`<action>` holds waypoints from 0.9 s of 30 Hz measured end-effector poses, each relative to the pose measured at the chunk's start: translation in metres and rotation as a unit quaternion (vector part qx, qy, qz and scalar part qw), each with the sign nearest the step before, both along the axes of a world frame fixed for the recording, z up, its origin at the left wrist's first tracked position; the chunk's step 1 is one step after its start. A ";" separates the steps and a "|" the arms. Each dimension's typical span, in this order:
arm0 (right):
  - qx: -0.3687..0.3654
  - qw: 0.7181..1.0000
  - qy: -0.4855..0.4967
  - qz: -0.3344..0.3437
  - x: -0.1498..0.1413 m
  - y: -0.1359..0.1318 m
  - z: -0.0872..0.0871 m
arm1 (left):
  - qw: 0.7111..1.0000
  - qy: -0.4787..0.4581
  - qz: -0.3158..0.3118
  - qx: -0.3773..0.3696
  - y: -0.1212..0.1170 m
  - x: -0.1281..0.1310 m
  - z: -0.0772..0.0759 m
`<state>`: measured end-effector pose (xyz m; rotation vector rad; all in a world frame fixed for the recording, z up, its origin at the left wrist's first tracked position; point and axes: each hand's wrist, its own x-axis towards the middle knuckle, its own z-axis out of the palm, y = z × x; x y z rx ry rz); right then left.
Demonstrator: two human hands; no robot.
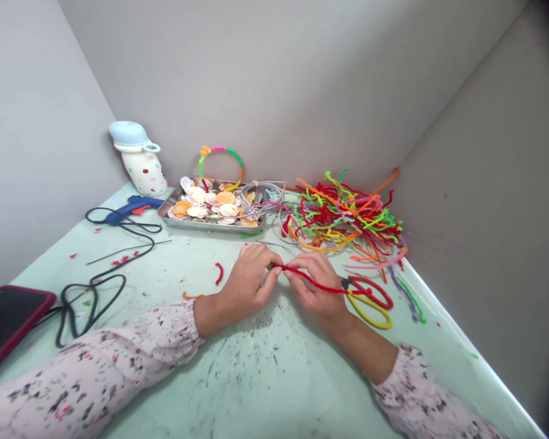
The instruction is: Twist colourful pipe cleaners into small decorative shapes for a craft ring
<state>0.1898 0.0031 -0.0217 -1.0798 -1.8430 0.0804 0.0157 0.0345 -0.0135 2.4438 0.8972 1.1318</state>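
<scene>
Over the middle of the table, my left hand (249, 277) and my right hand (318, 289) meet fingertip to fingertip. Both pinch a red pipe cleaner (318, 283), whose long end trails across the back of my right hand to the right. A small bit of green shows at my left fingertips; how it joins the red is hidden. Beside my right hand lie scissors (370, 299) with red and yellow handles, their blades mostly out of sight behind the hand. A short red scrap (218, 274) rests left of my left hand.
Behind my hands are a metal tray (210, 227) of shells, a colourful pipe-cleaner ring (243, 163), coiled grey wire (256, 194) and a heap of pipe cleaners (343, 213). On the left are a bottle (141, 167), a blue glue gun (128, 208), black cable (91, 286) and a phone (13, 317).
</scene>
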 end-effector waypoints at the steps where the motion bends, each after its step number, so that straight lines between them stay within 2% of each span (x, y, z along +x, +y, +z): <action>1: 0.000 1.000 0.001 0.000 0.000 0.000 0.000 | 1.000 0.001 0.000 0.001 0.000 0.000 0.000; 27: -0.074 0.996 0.058 0.008 0.000 0.001 -0.001 | 1.000 0.027 0.007 0.009 0.000 0.001 -0.001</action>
